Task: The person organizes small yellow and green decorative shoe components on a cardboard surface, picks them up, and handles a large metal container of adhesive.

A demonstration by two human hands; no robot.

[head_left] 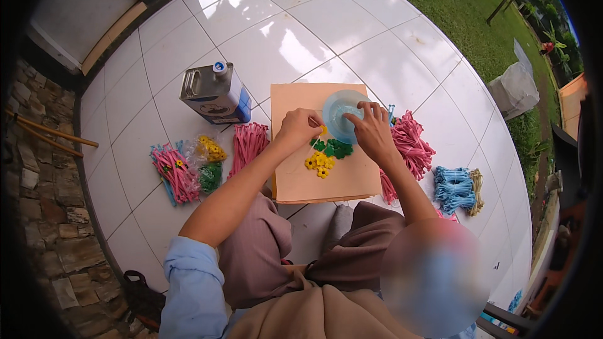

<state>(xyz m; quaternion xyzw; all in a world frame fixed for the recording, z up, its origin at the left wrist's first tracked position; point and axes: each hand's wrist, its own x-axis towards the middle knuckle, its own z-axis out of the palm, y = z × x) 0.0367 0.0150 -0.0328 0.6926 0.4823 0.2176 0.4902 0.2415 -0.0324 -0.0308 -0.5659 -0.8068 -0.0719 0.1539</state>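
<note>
My knees [254, 229] in brownish trousers sit at the lower middle of the frame, just short of the tan surface [355, 182] I work over. On it, at the middle of the frame, yellow flowers [320, 163] lie loosely clustered, with green flowers [339, 148] just above and to their right. Over these, the grip of my left hand [300, 129] is pinched together on a small yellow piece [323, 130], and a thin pale line runs down from it. My right hand [374, 132] reaches over the pale blue bowl [333, 102], fingers bent down into it; I cannot tell whether that grip has closed on anything, and the contents are too small to make out.

I take the step in hand to be picking a tiny part from the bowl for the piece I hold. The next move calls for a fine fingertip pinch on the right and a steady left.

Pink bundles [249, 144] lie left of the surface, more pink stems [411, 141] to its right, and light blue bundles [454, 189] beyond those. A metal can [215, 95] stands at upper left; a white sack [515, 88] rests at upper right, near the lawn [433, 0].
</note>
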